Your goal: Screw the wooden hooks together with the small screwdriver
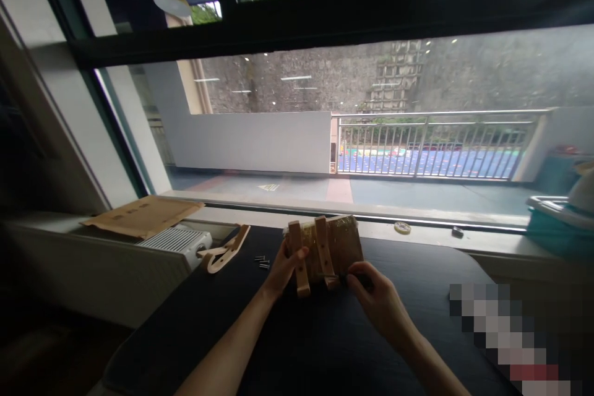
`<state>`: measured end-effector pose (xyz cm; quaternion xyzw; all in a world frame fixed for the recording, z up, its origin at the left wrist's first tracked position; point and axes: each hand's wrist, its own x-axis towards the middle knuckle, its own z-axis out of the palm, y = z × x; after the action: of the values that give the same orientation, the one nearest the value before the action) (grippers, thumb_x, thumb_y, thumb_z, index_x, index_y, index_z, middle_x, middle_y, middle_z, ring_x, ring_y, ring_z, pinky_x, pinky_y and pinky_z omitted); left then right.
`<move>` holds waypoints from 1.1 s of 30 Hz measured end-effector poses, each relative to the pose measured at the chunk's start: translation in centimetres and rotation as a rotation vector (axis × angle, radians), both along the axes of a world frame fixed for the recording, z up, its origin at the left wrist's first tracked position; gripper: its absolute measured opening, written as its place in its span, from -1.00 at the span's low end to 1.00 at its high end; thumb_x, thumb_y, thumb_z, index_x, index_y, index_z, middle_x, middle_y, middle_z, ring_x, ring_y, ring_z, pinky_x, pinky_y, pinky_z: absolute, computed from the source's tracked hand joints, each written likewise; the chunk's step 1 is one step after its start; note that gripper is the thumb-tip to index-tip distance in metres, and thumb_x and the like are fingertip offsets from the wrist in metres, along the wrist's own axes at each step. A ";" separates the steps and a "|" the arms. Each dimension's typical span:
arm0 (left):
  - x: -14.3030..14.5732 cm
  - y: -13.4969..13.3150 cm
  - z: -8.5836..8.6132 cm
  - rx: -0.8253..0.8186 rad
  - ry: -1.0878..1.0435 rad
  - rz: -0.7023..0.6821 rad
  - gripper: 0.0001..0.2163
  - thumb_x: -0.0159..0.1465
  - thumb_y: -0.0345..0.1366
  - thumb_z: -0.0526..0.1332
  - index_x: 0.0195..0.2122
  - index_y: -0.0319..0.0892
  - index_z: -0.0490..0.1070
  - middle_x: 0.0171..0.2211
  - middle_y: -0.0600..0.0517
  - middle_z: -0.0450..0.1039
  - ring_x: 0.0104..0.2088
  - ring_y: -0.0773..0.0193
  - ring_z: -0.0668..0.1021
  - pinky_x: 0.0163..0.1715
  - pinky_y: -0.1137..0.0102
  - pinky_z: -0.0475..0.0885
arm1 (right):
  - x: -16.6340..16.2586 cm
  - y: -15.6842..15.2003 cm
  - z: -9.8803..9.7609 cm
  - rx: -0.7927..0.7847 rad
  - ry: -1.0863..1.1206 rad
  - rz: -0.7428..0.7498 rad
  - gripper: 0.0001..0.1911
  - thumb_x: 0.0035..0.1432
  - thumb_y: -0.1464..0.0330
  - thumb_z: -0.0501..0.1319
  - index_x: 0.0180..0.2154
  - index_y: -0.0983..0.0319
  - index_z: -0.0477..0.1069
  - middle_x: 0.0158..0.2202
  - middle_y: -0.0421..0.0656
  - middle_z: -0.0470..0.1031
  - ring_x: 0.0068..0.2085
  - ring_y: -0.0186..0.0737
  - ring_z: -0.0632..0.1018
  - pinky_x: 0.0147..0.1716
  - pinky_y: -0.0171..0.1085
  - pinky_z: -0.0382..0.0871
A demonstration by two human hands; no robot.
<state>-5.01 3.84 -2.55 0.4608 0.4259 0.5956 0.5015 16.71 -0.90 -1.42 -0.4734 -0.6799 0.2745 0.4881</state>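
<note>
My left hand [284, 269] is closed on the left side of a brown block wrapped in clear tape [346, 241], its thumb over the left of two wooden strips [295, 236]. The right wooden strip [322, 241] has dark holes, and both strips end in a hooked lower tip. My right hand [371, 284] is pinched at the block's lower right corner. From its fingertips a thin, pale shaft, apparently a screwdriver [330, 276], reaches across the right strip's lower end; its handle is mostly hidden. Several screws [262, 262] lie on the black table, left of my left hand.
Another curved wooden piece [227, 253] lies at the black table's [223, 322] left edge, beside a white radiator [174, 244]. A flat brown cardboard envelope [148, 215] rests behind it. On the windowsill sit a tape roll [402, 228] and a small dark object [457, 232]. A teal bin [552, 229] stands right.
</note>
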 end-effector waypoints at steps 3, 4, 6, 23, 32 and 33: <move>-0.4 0.8 -0.6 0.014 -0.056 -0.028 -0.47 0.02 -0.15 0.35 0.00 -0.20 0.29 -0.15 -0.10 0.49 -0.13 0.03 0.53 -0.16 0.24 0.42 | 0.2 0.9 1.9 0.070 -0.242 0.166 -0.80 0.09 0.30 0.18 -0.24 0.15 0.52 -0.30 -0.18 0.57 -0.33 -0.19 0.54 -0.34 -0.26 0.39; -0.5 1.0 -0.9 0.017 -0.070 -0.039 -0.45 0.03 -0.15 0.35 0.03 -0.19 0.28 -0.15 -0.10 0.49 -0.13 0.03 0.54 -0.15 0.23 0.43 | 0.3 1.0 2.1 0.076 -0.289 0.192 -0.79 0.09 0.30 0.19 -0.22 0.13 0.52 -0.31 -0.19 0.58 -0.34 -0.19 0.55 -0.35 -0.26 0.40; -0.7 1.1 -1.3 0.016 -0.084 -0.055 -0.41 0.04 -0.17 0.35 0.08 -0.17 0.24 -0.15 -0.09 0.50 -0.13 0.03 0.55 -0.15 0.22 0.43 | 0.7 1.1 1.9 0.120 -0.299 0.179 -0.79 0.12 0.28 0.18 -0.22 0.12 0.53 -0.32 -0.19 0.59 -0.35 -0.20 0.56 -0.35 -0.28 0.42; -0.4 0.6 -1.4 -0.066 -0.052 0.008 -0.46 -0.01 -0.13 0.38 -0.02 -0.16 0.30 -0.15 -0.06 0.50 -0.13 0.04 0.54 -0.19 0.27 0.45 | -0.8 -0.1 -1.0 0.614 -0.334 -0.056 -0.81 0.21 0.43 0.11 -0.12 0.24 0.38 -0.30 -0.11 0.53 -0.33 -0.26 0.56 -0.33 -0.34 0.43; -0.3 0.2 -1.2 -0.048 -0.037 0.013 -0.45 -0.03 -0.15 0.39 -0.01 -0.13 0.31 -0.18 -0.03 0.50 -0.17 0.09 0.54 -0.19 0.28 0.43 | -0.9 0.1 -1.5 0.567 -0.347 -0.069 -0.78 0.24 0.42 0.10 -0.08 0.23 0.38 -0.29 -0.12 0.51 -0.32 -0.28 0.53 -0.32 -0.32 0.40; -0.3 0.2 -1.1 -0.046 -0.032 0.020 -0.44 -0.04 -0.16 0.39 -0.01 -0.13 0.31 -0.19 -0.03 0.50 -0.17 0.09 0.54 -0.20 0.29 0.43 | -0.9 0.2 -1.6 0.562 -0.355 -0.073 -0.78 0.25 0.41 0.09 -0.08 0.24 0.38 -0.30 -0.12 0.50 -0.33 -0.28 0.53 -0.33 -0.32 0.40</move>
<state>-5.33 4.06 -3.64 0.4353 0.4359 0.5978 0.5129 15.85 -0.74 -3.03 -0.3847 -0.7862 -0.0282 0.4828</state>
